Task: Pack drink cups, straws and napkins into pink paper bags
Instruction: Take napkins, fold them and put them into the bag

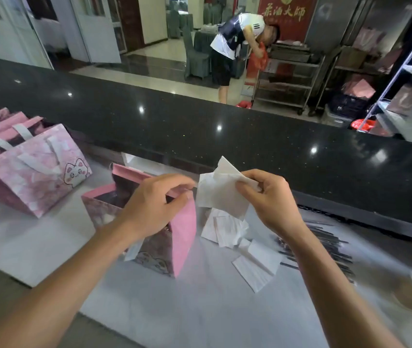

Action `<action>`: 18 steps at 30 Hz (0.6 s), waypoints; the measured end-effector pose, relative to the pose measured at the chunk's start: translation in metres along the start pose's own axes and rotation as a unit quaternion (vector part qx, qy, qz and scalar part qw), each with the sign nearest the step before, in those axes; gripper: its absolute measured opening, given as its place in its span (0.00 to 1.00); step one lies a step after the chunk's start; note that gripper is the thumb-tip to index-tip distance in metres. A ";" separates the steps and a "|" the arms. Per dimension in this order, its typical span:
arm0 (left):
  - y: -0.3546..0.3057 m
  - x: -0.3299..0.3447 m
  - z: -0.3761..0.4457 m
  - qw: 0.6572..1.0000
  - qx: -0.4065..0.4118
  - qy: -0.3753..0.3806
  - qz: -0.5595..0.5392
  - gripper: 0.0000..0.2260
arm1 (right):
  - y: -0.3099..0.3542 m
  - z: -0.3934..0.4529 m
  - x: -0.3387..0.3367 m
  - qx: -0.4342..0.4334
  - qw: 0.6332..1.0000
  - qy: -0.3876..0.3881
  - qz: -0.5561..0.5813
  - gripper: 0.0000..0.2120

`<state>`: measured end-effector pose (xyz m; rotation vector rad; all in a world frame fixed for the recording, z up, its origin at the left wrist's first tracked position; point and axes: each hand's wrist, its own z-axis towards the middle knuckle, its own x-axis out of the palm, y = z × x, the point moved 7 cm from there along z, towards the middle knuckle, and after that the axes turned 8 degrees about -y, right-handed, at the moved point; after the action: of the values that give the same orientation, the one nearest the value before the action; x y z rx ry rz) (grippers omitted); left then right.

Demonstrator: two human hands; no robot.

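Pinched in the right hand [267,197], white paper napkin [218,194]; left hand [154,204] grips the open pink paper bag [183,232] rim, frame centre.

red banner [285,18], gold chinese characters "茶油大师"

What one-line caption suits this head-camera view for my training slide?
Left hand holds the open pink paper bag by its rim while right hand pinches a white paper napkin beside it.

Both forearms are reaching forward, wrists raised. Left hand [153,204] is curling thumb and fingers into a pinching grip; right hand [266,197] is pinching too, fingers bent inward.
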<state>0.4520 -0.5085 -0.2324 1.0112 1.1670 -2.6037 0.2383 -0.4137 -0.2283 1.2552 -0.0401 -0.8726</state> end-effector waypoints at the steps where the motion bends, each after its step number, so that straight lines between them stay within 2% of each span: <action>1: 0.011 -0.015 0.001 1.000 -0.004 -0.010 0.010 0.10 | 0.013 0.004 0.010 -0.005 1.000 0.006 0.018 0.07; 6: 0.081 -0.070 -0.001 0.995 -0.008 -0.014 0.100 0.09 | 0.064 0.019 0.083 -0.011 0.995 0.057 0.079 0.06; 10: 0.136 -0.088 -0.009 0.979 -0.021 0.066 0.193 0.04 | 0.074 0.028 0.150 0.015 0.995 0.073 0.066 0.05; 13: 0.157 -0.093 -0.017 0.967 0.021 0.133 0.214 0.11 | 0.065 0.029 0.190 0.040 0.997 0.071 0.008 0.04; 16: 0.169 -0.103 -0.031 0.964 0.057 0.139 0.219 0.18 | 0.050 0.027 0.213 0.057 0.994 0.078 -0.059 0.05; 18: 0.175 -0.107 -0.042 0.957 0.060 0.151 0.240 0.22 | 0.047 0.025 0.225 0.024 0.985 0.106 -0.137 0.05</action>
<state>0.6188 -0.6180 -0.2960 1.5365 0.6928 -2.2023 0.4065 -0.5645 -0.2757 1.4135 0.2894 -0.9710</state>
